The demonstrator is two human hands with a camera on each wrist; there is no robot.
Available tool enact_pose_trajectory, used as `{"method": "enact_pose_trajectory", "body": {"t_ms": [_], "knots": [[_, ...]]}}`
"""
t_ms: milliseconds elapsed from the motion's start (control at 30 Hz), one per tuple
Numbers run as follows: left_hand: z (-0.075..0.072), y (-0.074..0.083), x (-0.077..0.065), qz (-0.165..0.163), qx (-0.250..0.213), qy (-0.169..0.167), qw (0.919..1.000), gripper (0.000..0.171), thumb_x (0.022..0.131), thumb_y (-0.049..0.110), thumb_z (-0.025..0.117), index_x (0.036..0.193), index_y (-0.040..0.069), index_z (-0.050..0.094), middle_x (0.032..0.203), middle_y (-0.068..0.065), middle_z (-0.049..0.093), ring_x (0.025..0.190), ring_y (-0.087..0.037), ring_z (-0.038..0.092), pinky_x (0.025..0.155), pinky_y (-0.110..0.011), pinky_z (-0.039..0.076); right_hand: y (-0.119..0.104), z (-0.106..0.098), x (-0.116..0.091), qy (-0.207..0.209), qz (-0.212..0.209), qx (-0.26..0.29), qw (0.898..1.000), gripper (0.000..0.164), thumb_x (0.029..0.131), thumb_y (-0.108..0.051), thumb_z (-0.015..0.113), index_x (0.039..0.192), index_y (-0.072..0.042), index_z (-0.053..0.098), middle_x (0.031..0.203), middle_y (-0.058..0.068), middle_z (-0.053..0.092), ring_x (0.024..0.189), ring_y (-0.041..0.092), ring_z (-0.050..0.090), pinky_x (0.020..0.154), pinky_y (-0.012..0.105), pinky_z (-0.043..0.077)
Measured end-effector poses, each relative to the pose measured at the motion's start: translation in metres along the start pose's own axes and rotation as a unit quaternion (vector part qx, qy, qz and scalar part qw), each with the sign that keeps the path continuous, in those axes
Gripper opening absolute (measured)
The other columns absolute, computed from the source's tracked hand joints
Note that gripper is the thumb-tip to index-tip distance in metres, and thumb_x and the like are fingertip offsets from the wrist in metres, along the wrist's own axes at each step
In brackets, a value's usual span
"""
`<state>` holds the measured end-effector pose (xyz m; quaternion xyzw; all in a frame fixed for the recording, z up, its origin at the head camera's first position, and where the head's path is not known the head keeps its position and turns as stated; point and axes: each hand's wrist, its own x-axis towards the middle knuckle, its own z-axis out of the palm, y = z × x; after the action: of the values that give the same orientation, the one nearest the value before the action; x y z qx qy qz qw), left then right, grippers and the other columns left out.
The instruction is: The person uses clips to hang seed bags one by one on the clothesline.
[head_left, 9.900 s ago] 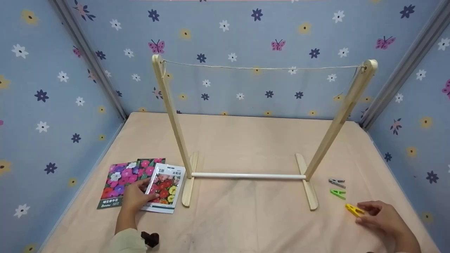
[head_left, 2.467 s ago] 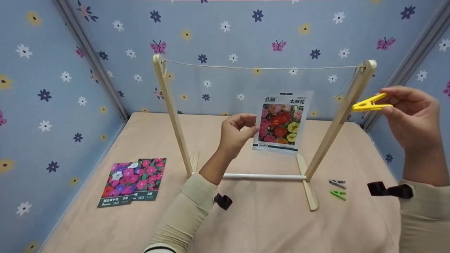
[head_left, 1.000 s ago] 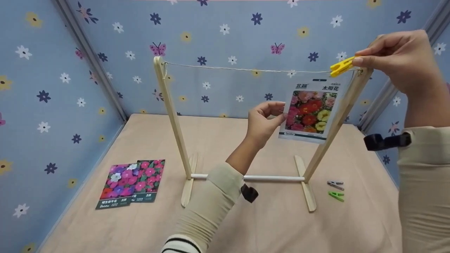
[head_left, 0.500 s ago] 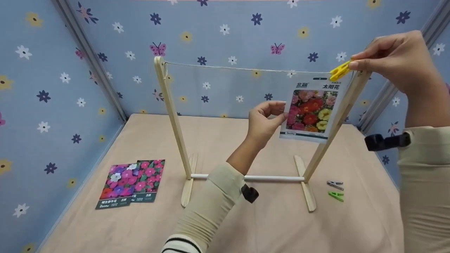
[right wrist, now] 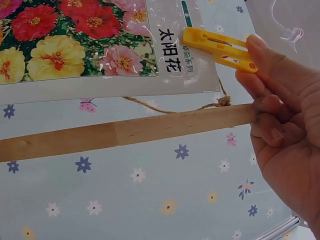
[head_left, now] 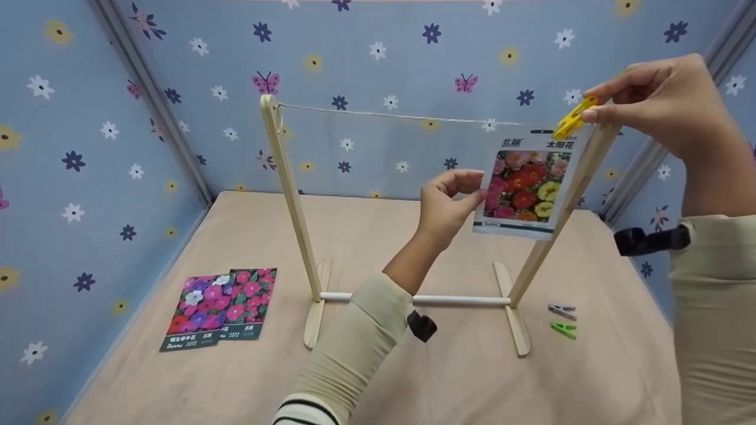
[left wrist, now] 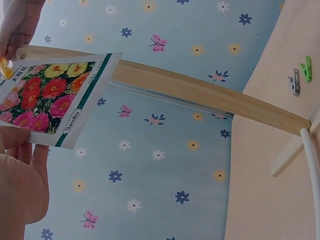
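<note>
My left hand [head_left: 449, 203] pinches the left edge of a white seed packet [head_left: 524, 186] printed with red, pink and yellow flowers. The packet stands upright at the right end of the string [head_left: 378, 115], its top edge level with it. At the packet's top right, a yellow clothespin [head_left: 572, 119] sits with its nose over the front face. Thumb and fingers of my right hand [head_left: 667, 106] pinch the clothespin's tail ends. In the right wrist view, the clothespin [right wrist: 217, 47] overlaps the packet's top margin, close to the hang slot.
The string joins two wooden posts [head_left: 289, 200] linked low down by a white rod [head_left: 460, 300]. Two overlapping flower seed packets [head_left: 198, 307] lie left of the stand. To its right lie a grey clothespin [head_left: 562, 310] and a green clothespin [head_left: 564, 329]. Patterned walls surround the table.
My left hand has lifted the packet from the table's left up to the string; my right has raised the yellow clothespin. Lately the clothespin has tilted steeper, its nose lower over the packet's top.
</note>
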<state>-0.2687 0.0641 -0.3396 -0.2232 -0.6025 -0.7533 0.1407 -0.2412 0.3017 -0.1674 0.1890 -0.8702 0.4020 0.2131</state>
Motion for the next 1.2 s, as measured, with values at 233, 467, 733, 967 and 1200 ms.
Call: {"method": "enact_pose_trajectory", "body": {"t_ms": [233, 467, 733, 967, 1200], "knots": [[0.000, 0.000, 0.000, -0.003, 0.001, 0.001, 1.0000, 0.021, 0.082, -0.006, 0.074, 0.102, 0.000, 0.072, 0.091, -0.003, 0.070, 0.083, -0.014, 0.064, 0.071, -0.025, 0.054, 0.000, 0.000, -0.002, -0.004, -0.009, 0.007, 1.000, 0.027, 0.082, -0.006, 0.079, 0.106, 0.004, 0.073, 0.080, 0.003, 0.058, 0.068, 0.017, 0.042, 0.056, 0.011, 0.042], [0.000, -0.002, 0.000, 0.000, -0.008, 0.002, 1.0000, 0.021, 0.082, -0.006, 0.073, 0.103, -0.001, 0.071, 0.093, -0.005, 0.070, 0.086, -0.014, 0.064, 0.074, -0.026, 0.054, 0.001, -0.002, -0.003, -0.015, -0.017, 0.015, 1.000, 0.033, 0.082, -0.004, 0.077, 0.114, 0.000, 0.071, 0.086, 0.003, 0.061, 0.069, 0.015, 0.047, 0.062, 0.008, 0.046], [0.000, -0.003, -0.002, -0.014, -0.004, -0.004, 0.9999, 0.021, 0.084, -0.005, 0.072, 0.105, 0.000, 0.071, 0.095, -0.003, 0.069, 0.089, -0.013, 0.063, 0.075, -0.026, 0.054, 0.005, 0.001, -0.009, 0.023, -0.017, 0.042, 0.999, 0.035, 0.082, -0.002, 0.076, 0.117, 0.000, 0.069, 0.101, 0.002, 0.060, 0.078, 0.015, 0.048, 0.070, 0.010, 0.047], [-0.002, -0.005, -0.002, -0.030, -0.001, -0.018, 0.9994, 0.023, 0.085, -0.004, 0.072, 0.108, -0.002, 0.070, 0.101, -0.011, 0.071, 0.090, -0.011, 0.064, 0.075, -0.026, 0.055, 0.007, 0.003, -0.016, 0.080, -0.008, 0.044, 0.996, 0.037, 0.083, -0.005, 0.077, 0.119, -0.004, 0.069, 0.112, 0.000, 0.055, 0.095, 0.014, 0.051, 0.081, 0.010, 0.047], [-0.004, -0.007, -0.004, -0.046, -0.009, -0.033, 0.9984, 0.026, 0.083, -0.006, 0.072, 0.110, -0.003, 0.070, 0.101, -0.011, 0.071, 0.091, -0.011, 0.064, 0.075, -0.026, 0.054, 0.022, 0.005, -0.032, 0.118, -0.041, 0.193, 0.973, 0.041, 0.079, 0.010, 0.074, 0.119, 0.006, 0.065, 0.118, 0.012, 0.058, 0.100, 0.022, 0.054, 0.089, 0.017, 0.048]]}}
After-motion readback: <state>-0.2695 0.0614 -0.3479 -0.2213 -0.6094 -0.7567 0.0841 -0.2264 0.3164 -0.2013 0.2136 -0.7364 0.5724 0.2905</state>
